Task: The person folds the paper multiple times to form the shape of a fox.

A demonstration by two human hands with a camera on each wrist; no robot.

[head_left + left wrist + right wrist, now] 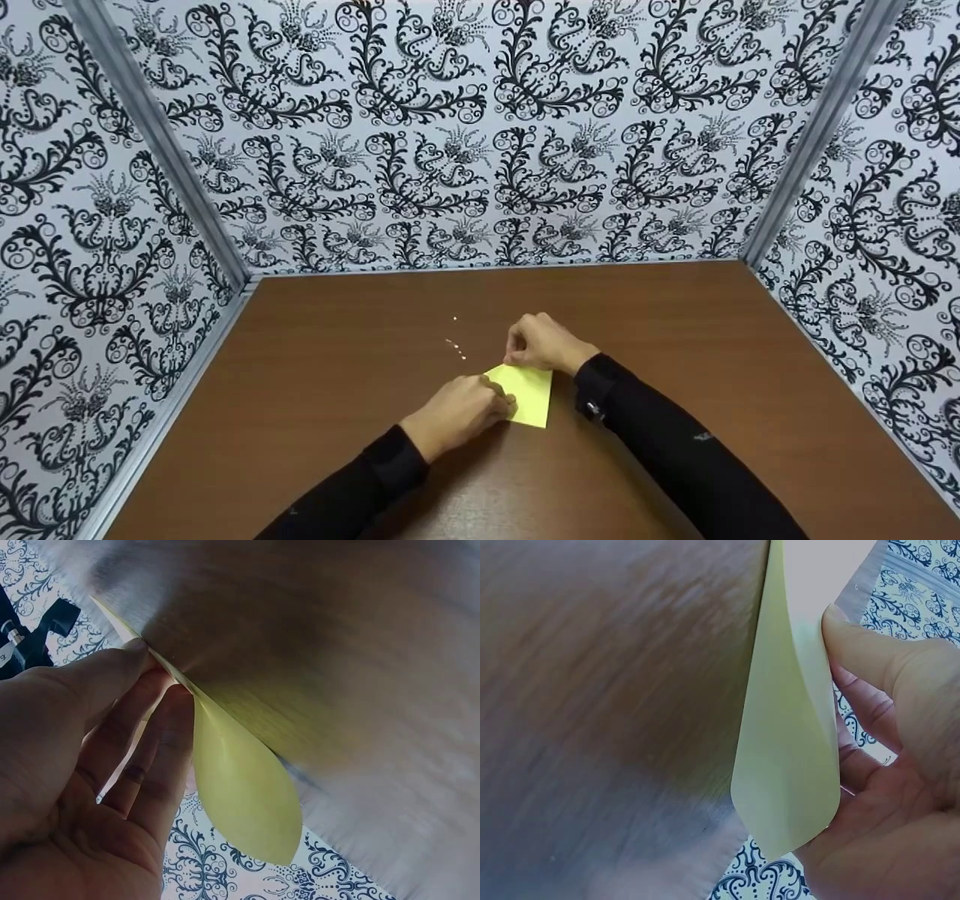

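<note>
A yellow sheet of paper [531, 394] lies between both hands on the brown table. My left hand [466, 409] pinches its near left side between thumb and fingers. In the left wrist view the paper [244, 780] bends over into a rounded loop beside the fingertips. My right hand [544, 343] pinches the far edge. The right wrist view shows the paper [784, 742] curling up off the table, with the right thumb [862, 645] pressed on its edge. Part of the sheet is hidden under the left fingers.
Several tiny white scraps [456, 347] are scattered on the table [337, 322] left of the right hand. Patterned black-and-white walls [480, 150] with grey corner posts enclose the table at the back and sides.
</note>
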